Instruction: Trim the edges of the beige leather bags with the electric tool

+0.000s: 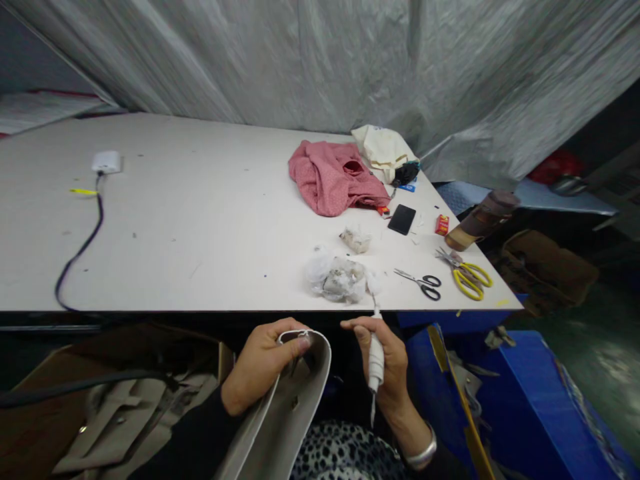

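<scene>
My left hand (263, 363) is closed on the rim of a curved grey-white leather piece (290, 413), thumb pressing its white edge, just below the table's front edge. My right hand (385, 363) is wrapped round a slim white pen-shaped tool (375, 357), its tip pointing up toward the table and a thin cord hanging from its lower end. The two hands are a short gap apart above my lap.
On the white table (200, 220) lie crumpled white wrapping (340, 277), black scissors (423, 283), yellow scissors (467, 275), a black phone (401, 219), a pink cloth (335, 177), a cream bag (383, 150) and a white adapter (106, 161) with its black cable. Blue bins (530, 400) stand right, a cardboard box (100, 400) left.
</scene>
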`<state>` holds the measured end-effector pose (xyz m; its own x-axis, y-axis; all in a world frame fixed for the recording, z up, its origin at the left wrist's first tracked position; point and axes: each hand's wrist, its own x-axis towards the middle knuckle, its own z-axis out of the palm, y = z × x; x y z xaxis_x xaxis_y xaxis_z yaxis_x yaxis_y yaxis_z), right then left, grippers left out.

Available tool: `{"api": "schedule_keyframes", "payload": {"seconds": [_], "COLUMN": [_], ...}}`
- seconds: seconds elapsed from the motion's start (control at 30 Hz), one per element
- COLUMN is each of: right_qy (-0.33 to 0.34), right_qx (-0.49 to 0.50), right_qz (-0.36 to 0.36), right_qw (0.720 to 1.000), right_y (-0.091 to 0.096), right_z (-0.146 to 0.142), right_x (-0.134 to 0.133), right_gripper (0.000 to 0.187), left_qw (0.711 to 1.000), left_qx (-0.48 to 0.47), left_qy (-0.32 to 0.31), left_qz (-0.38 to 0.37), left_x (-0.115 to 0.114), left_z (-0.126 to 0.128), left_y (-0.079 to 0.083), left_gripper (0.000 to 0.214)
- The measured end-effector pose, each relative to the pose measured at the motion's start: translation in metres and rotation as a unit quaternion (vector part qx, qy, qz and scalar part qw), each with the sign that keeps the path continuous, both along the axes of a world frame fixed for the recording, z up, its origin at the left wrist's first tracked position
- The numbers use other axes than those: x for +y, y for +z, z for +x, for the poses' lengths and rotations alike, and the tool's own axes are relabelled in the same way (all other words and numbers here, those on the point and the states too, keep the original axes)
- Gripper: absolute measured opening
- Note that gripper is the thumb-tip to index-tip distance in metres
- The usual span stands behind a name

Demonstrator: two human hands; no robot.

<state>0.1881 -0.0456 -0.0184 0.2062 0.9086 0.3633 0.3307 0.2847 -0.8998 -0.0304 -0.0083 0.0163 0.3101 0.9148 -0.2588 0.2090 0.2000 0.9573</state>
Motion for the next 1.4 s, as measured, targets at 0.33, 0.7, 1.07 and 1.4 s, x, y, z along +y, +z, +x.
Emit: {"api": "schedule_keyframes", "payload": {"seconds": [0.33, 0.7, 1.07, 1.4], "right_qy": [-0.138, -0.061, -0.088, -0.101], "right_qx": [-0.156, -0.160, 0.036, -0.042], "right_qz": [-0.100, -0.158, -0.094, -0.049], "right_qw": [0.973, 0.972, 0.991, 0.993], "right_y": [-0.046, -0.050, -0.025, -0.028], "right_z": [0.083, 0.090, 0.055, 0.041], "right_x": [0.086, 0.101, 0.070, 0.066], "right_gripper": [0.035, 0.023, 0.016, 0.022], "left_qw": [0.997, 0.982, 0.971, 0.980], "left_qx": [0.050, -0.032, 0.008, 0.056], "left_qy": [0.037, 0.120, 0.142, 0.126], "left_qz": [-0.037, -0.142, -0.193, -0.147], "left_x": [0.027, 0.051, 0.056, 0.058], "left_z": [0.004, 0.005, 0.001, 0.005], "left_y": [-0.027, -0.042, -0.049, -0.042], "left_gripper": [0.036, 0.036, 0.043, 0.040]}}
